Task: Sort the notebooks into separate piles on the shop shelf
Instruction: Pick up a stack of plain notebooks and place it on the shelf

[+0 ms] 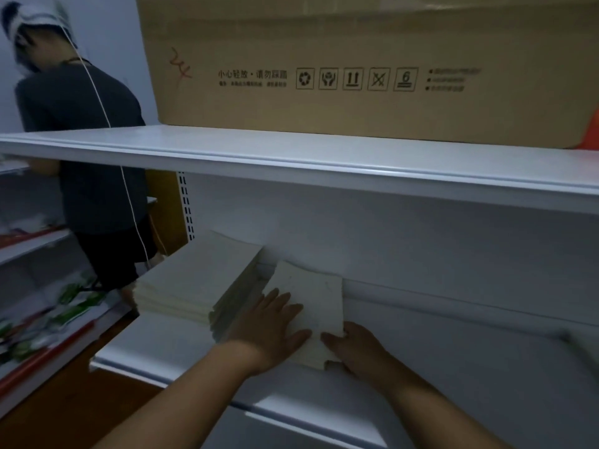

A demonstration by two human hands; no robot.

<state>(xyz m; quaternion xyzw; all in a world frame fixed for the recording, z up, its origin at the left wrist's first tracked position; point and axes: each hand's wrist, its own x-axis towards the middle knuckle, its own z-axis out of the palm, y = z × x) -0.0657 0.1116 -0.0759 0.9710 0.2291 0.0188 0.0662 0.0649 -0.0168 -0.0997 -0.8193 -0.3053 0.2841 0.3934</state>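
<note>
A tall pile of pale cream notebooks [201, 280] lies at the left end of the white shop shelf [453, 367]. Beside it on the right sits a smaller, lower pile of the same pale notebooks [311, 290]. My left hand [272, 325] lies flat on top of the smaller pile with its fingers spread. My right hand [353, 348] holds that pile's near right corner, thumb on top and fingers under the edge. Both piles touch or nearly touch at the back.
Above is another white shelf [291, 157] carrying a big cardboard box [356, 59]. A person in a dark shirt [84, 140] stands at the left by a neighbouring rack with green packets [74, 299]. Something pale shows at the shelf's far right edge [586, 348].
</note>
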